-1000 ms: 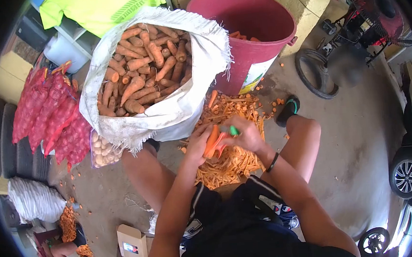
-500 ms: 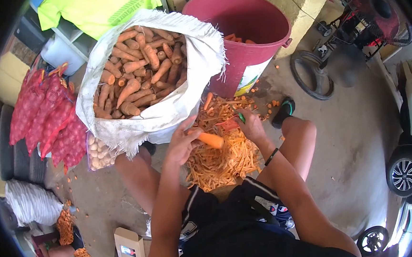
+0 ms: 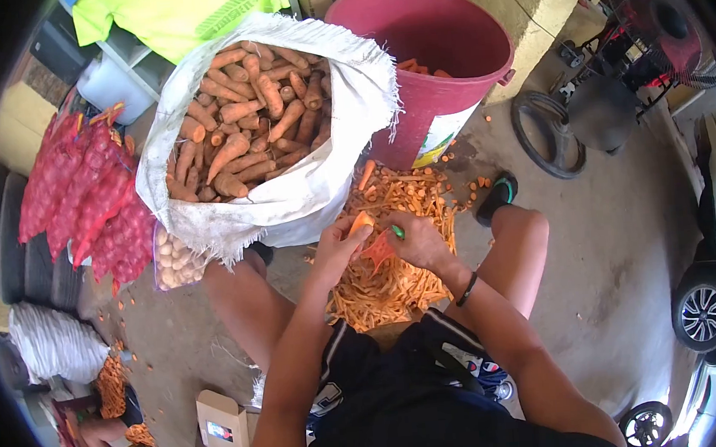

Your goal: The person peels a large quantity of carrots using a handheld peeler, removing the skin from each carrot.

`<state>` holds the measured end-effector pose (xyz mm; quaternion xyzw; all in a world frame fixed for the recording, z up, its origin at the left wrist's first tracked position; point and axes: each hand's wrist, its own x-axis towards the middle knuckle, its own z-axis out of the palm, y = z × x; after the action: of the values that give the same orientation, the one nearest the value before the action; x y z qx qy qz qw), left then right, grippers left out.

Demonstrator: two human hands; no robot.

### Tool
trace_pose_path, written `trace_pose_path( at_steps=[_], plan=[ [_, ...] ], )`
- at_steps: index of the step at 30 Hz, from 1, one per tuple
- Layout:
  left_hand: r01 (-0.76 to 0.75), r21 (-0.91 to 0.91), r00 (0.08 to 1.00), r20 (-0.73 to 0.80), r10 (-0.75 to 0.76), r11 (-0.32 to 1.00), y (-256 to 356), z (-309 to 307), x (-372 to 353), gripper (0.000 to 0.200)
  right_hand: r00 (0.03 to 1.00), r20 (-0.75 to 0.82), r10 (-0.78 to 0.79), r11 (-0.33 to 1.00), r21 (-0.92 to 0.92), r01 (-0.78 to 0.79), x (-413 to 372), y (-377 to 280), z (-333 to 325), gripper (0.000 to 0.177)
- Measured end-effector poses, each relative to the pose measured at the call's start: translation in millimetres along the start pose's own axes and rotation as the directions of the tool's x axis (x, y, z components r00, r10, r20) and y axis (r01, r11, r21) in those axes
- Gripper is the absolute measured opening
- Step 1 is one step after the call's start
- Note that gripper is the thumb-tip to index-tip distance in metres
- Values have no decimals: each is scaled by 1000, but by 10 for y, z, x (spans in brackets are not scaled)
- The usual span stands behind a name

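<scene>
orange carrot (image 3: pixel 361 222) in left hand (image 3: pixel 339 254); bucket label (image 3: pixel 439 139) unreadable.

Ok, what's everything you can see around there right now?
carrot: one, orange, in left hand
peeler: one, red with green, in right hand
sack: one, white, open, full of carrots, ahead left
bucket: one, maroon, right of sack
peels: one heap, orange, floor under hands
mesh bags: several, red, far left
fan: one, red, top right
box: one, brown, bottom left
left hand: grips carrot
right hand: grips peeler
</scene>
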<state>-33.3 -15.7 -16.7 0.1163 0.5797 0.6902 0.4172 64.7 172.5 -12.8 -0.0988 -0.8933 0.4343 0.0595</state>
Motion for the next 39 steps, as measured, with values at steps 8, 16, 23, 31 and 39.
trace_pose_path(
  at_steps=[8,16,23,31,39],
  plan=[
    [-79,207,993,-74,96,975,-72,141,65,26,998,-10,-66,997,-26,66,-10,-54,-41,30],
    [-152,248,983,-64,173,957,-77,127,39,25,1000,23,-19,990,-140,22,84,152,112,25],
    [-120,199,986,-93,141,973,-14,185,1,38,968,168,185,906,-412,-102,233,747,133,23],
    [94,185,992,-100,-76,978,-136,319,9,33,999,41,35,906,-422,-15,3,28,-32,37],
    [123,374,991,-88,-96,919,-207,222,16,41,949,60,308,855,-455,-249,206,624,-19,33]
  ],
)
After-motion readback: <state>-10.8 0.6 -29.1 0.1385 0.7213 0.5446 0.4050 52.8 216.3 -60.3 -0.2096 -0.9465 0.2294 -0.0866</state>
